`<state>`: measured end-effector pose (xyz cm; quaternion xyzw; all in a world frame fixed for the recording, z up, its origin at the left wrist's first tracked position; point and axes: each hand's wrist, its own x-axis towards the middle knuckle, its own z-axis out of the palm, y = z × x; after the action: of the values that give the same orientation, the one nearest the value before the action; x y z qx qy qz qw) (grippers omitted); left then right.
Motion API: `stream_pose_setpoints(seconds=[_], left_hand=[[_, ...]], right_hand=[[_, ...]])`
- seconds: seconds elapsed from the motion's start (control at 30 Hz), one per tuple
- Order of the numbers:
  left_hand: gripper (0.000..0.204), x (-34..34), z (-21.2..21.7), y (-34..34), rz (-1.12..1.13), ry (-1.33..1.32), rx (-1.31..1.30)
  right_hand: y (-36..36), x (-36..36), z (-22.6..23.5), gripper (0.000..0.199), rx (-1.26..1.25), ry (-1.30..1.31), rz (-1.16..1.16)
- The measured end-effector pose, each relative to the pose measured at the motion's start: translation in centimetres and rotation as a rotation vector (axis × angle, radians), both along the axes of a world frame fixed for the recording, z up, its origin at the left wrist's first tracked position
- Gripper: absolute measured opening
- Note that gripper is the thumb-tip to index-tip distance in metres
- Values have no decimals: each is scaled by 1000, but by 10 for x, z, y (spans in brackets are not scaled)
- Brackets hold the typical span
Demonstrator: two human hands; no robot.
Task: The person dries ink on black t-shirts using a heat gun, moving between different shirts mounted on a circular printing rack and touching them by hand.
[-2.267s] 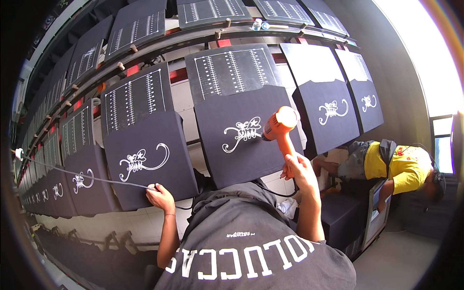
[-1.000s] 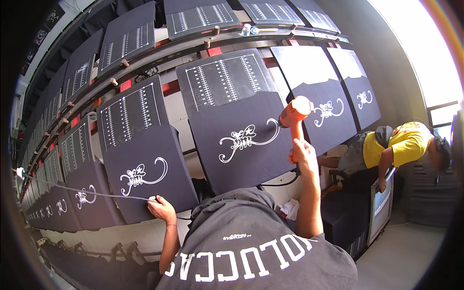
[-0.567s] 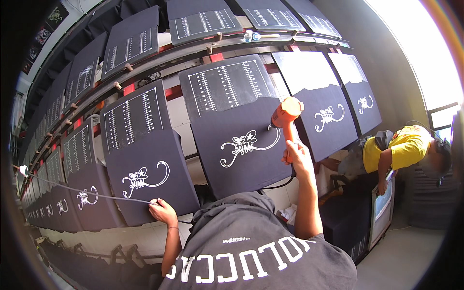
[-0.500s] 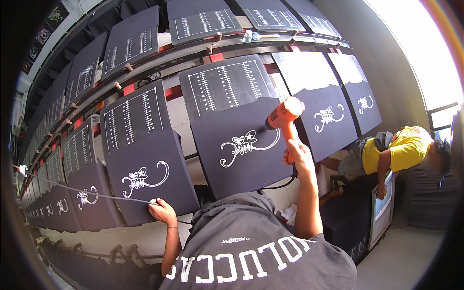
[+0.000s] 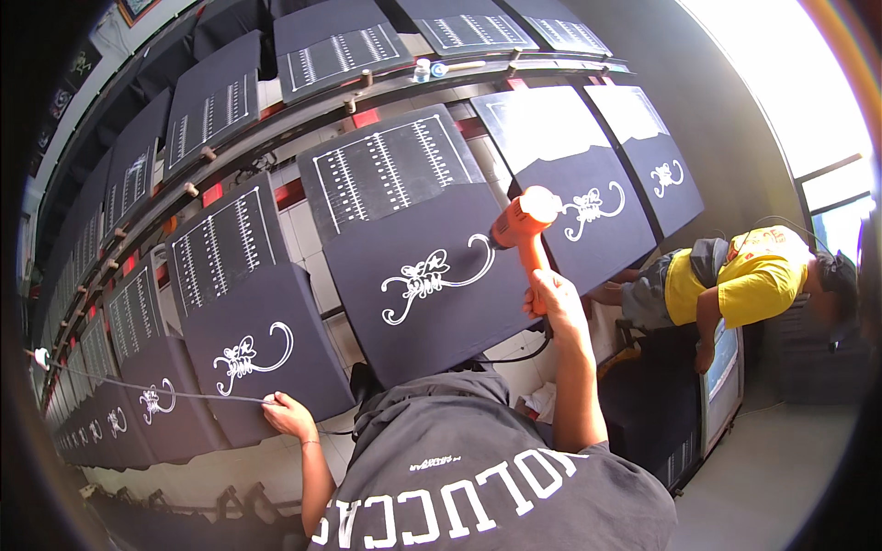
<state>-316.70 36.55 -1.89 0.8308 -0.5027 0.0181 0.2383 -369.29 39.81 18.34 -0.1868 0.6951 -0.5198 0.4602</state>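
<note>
My right hand [image 5: 554, 296] is closed round the handle of an orange heat gun [image 5: 525, 220]. Its dark nozzle points left, over the right end of a white scroll print [image 5: 432, 280] on a dark fabric panel [image 5: 404, 340]. That fabric lies over the lower part of a black board with white ruled marks [image 5: 390, 170]. My left hand [image 5: 289, 416] is closed on a dark cord [image 5: 197, 395], which runs left to a white fitting [image 5: 41, 359]. Below this hand's level to the left lies another printed panel [image 5: 276, 386] with the same scroll figure.
Rows of boards with fabric run left and right along a metal rail [image 5: 404, 81] with pegs. A small bottle [image 5: 422, 71] and a white-handled tool [image 5: 459, 67] rest on it. To the right, a person in a yellow shirt [image 5: 767, 275] bends beside a framed screen [image 5: 726, 376].
The boards have shifted left in view as my viewpoint moved right. The heat gun has moved from above the print's middle right toward the panel's right edge. Both hands keep their hold.
</note>
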Motion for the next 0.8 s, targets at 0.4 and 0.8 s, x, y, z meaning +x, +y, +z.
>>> stream_pose_setpoints(seconds=[0.4, 0.8], left_hand=[[49, -2, 1, -11, 261, 205, 22], [42, -12, -12, 12, 412, 447, -92]], right_hand=[[44, -149, -6, 31, 69, 137, -194], [47, -186, -10, 30, 22, 62, -70]])
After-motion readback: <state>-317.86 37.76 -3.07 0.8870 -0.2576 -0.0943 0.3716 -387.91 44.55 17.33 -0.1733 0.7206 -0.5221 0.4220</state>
